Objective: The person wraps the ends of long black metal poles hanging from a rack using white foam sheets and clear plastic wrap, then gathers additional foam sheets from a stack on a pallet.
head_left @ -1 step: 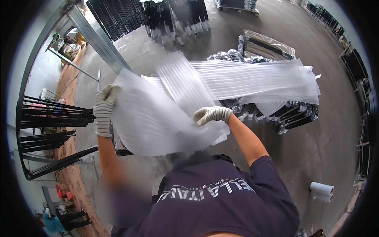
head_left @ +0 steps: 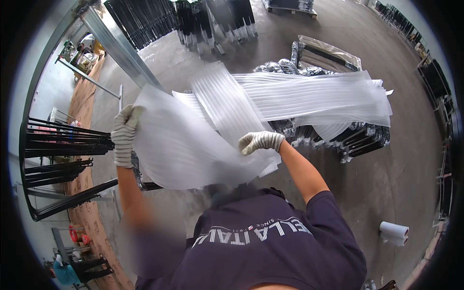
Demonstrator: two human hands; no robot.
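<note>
My left hand (head_left: 126, 135), in a striped knit glove, pinches the left edge of a white ribbed foam sheet (head_left: 179, 145). My right hand (head_left: 261, 143), gloved alike, has its fingers curled closed on the same sheet's right side. Held between both hands, the sheet bows downward in front of my chest. Just beyond it, another foam strip (head_left: 227, 96) lies slantwise across a stack of long foam sheets (head_left: 314, 96). Those sheets rest on plastic-wrapped black metal parts (head_left: 360, 142), mostly hidden beneath them.
At left a rack holds black bars (head_left: 67, 145), close to my left hand. A metal post (head_left: 118, 43) rises at upper left. Behind the stack stands a wrapped frame (head_left: 328, 55). A white roll (head_left: 394, 229) lies on the floor at right. A person (head_left: 72, 273) is at lower left.
My left hand has shifted slightly left, drawing the foam sheet's left edge with it. My right hand stays nearly in place, still gripping the sheet.
</note>
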